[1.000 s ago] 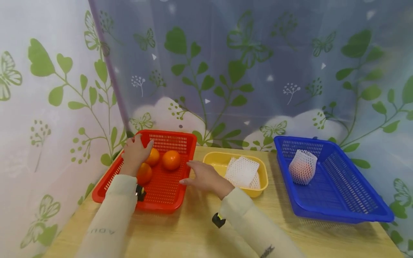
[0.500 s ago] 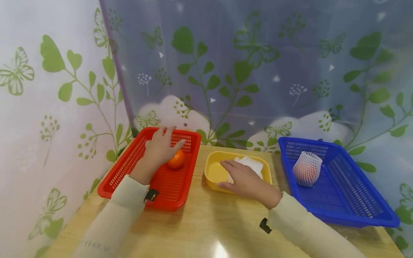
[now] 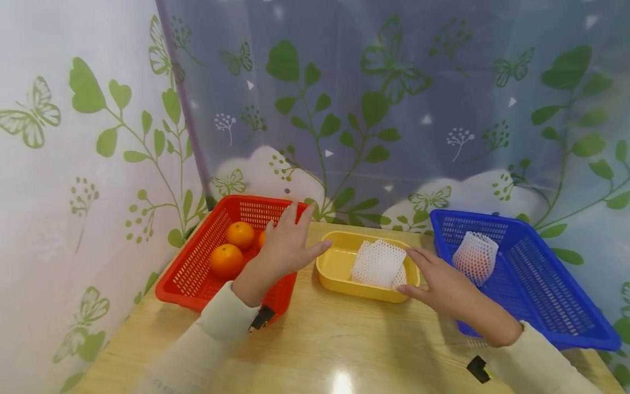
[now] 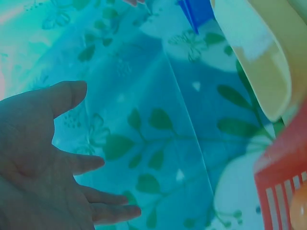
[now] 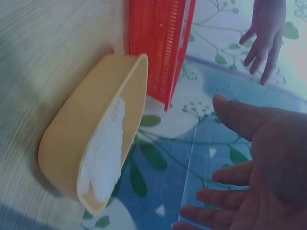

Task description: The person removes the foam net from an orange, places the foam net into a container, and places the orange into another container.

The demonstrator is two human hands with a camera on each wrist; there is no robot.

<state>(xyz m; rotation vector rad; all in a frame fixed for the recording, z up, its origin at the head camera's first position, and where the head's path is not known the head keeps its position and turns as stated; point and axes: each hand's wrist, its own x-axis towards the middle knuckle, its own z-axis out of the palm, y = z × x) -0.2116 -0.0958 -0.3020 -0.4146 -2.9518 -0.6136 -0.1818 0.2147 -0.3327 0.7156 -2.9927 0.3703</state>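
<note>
My left hand (image 3: 283, 249) hovers over the right side of the red basket (image 3: 184, 276), fingers spread and holding nothing. Oranges lie in that basket: one orange (image 3: 227, 261) in front, another orange (image 3: 240, 235) behind it, and a third partly hidden by the hand. My right hand (image 3: 450, 284) is between the yellow tray (image 3: 334, 262) and the blue basket (image 3: 531, 295), its fingers apart with nothing in them. White foam net sleeves (image 3: 379, 262) lie in the yellow tray. A round reddish fruit in a foam net (image 3: 475, 258) sits in the blue basket.
All three containers stand on a light wooden table (image 3: 315, 339), red at left, yellow in the middle, blue at right. A patterned curtain (image 3: 334, 109) hangs close behind them and along the left side.
Both hands have moved to the right. The left passed from the oranges to the red basket's right side; the right crossed the yellow tray toward the blue basket. The oranges have come back into view.
</note>
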